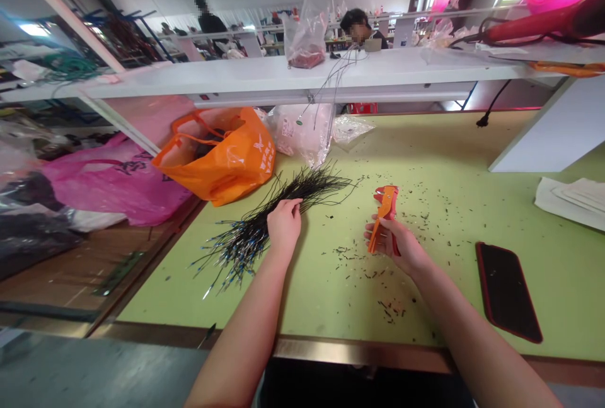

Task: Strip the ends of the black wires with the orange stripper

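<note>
A loose bundle of thin black wires (309, 186) lies on the green tabletop, with blue and silvery ends fanned out at its lower left. My left hand (284, 224) rests against the near side of this bundle, its fingers curled and pressed together. Whether a wire is between those fingertips is too small to make out. In my right hand (396, 239) is an orange and red wire stripper (385, 209), held upright off the table with my fingers around its handles. Its jaws point away from me, and no wire shows in them.
Black offcuts (392, 311) are scattered around my right hand. A dark phone with a red edge (509, 291) lies to the right, near white papers (574, 197). An orange bag (227, 159) and clear plastic bags (302, 130) stand behind the wires, below a white shelf (212, 77).
</note>
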`<state>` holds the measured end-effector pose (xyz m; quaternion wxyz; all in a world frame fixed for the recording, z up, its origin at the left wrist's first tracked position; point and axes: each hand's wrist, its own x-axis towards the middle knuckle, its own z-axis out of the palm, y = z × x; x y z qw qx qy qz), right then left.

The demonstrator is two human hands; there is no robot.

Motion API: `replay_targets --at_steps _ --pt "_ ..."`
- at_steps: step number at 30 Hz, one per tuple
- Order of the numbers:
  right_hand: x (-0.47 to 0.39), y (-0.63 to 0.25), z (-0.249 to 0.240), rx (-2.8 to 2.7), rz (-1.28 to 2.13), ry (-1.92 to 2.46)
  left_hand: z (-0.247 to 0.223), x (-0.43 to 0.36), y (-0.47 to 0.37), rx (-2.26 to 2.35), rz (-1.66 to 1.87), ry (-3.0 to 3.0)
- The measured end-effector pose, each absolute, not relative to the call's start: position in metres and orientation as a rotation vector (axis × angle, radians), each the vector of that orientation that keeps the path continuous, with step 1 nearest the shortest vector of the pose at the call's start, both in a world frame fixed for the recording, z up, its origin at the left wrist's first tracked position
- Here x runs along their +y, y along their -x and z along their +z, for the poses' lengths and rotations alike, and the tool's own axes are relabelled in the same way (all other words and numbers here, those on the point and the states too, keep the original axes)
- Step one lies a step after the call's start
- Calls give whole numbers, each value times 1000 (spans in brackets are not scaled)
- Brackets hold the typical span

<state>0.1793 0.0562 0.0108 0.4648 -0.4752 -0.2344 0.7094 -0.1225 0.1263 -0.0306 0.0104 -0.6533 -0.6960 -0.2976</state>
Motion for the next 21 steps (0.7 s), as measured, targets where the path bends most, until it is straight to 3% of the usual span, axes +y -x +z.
replay_targets --at_steps 6,15,21 --pt "56 -181 6 -611 1740 1157 -23 125 120 -2188 -1100 2008" --pt "55 -178 13 -624 1716 1184 -20 135 132 -1907 -2226 1336" --pt "55 -177 10 -623 1715 1185 39 161 166 -1733 -2566 1117"
